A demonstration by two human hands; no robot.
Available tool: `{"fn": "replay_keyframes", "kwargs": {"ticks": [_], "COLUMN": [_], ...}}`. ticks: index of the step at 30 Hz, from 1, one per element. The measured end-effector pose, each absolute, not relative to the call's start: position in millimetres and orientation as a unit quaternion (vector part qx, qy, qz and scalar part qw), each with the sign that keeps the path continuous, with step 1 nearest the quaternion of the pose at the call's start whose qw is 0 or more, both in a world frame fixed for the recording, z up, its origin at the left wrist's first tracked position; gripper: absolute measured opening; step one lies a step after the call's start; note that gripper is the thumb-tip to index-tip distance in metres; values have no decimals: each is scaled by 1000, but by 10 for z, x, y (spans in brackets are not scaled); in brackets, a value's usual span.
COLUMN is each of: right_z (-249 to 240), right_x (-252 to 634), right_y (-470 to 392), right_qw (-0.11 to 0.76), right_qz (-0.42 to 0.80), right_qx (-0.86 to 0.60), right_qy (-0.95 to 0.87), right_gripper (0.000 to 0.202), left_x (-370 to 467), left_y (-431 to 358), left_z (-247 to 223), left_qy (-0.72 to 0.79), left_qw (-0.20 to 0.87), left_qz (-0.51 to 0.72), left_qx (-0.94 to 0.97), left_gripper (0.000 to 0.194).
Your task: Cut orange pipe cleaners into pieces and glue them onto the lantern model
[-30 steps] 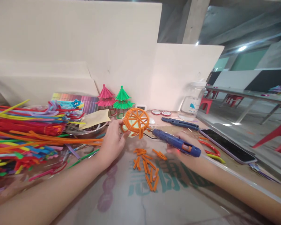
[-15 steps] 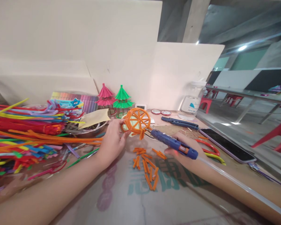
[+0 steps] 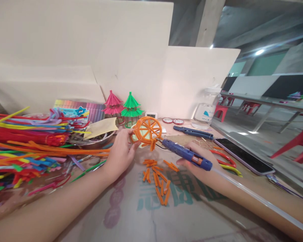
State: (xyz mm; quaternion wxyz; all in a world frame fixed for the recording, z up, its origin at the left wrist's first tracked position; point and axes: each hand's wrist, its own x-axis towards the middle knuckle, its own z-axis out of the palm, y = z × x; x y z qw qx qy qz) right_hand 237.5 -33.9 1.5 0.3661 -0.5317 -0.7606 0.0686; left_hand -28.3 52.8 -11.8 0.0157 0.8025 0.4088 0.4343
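Observation:
My left hand [image 3: 123, 151] pinches the left rim of an orange wheel [image 3: 148, 129] made of pipe cleaners, with spokes inside and short pieces sticking out at its lower edge. It is held upright above the table. My right hand [image 3: 195, 161] is wrapped round a blue hot glue gun [image 3: 184, 153], with a long clear glue stick [image 3: 252, 191] trailing from its back end. The gun's tip is at the wheel's lower right rim; whether it touches is too small to tell. Below lie several short orange pipe cleaner pieces [image 3: 158, 178] on the table.
Bundles of coloured pipe cleaners [image 3: 27, 141] fill the left side, near a marker set [image 3: 80, 109]. Pink [image 3: 112, 104] and green [image 3: 131, 107] pagoda-like models stand behind. On the right are a utility knife [image 3: 193, 132], red-and-yellow handled scissors [image 3: 227, 161], a phone [image 3: 243, 154] and a bottle [image 3: 205, 109].
The view has shifted very slightly. Both hands, the wheel and the glue gun keep nearly the same positions, with the gun's tip still at the lower right rim.

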Motion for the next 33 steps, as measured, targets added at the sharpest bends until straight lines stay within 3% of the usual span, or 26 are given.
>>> {"fn": "replay_keyframes", "kwargs": {"ticks": [33], "right_z": [-18], "right_x": [2418], "right_y": [-328], "right_qw": [345], "right_qz": [88], "right_qx": [-556], "right_qy": [-751], "right_gripper": [16], "left_x": [-289], "left_y": [523], "left_z": [-116], "left_qy": [420], "left_qw": [69], "left_qz": [441], "left_qx": [790], "left_gripper": [39]}}
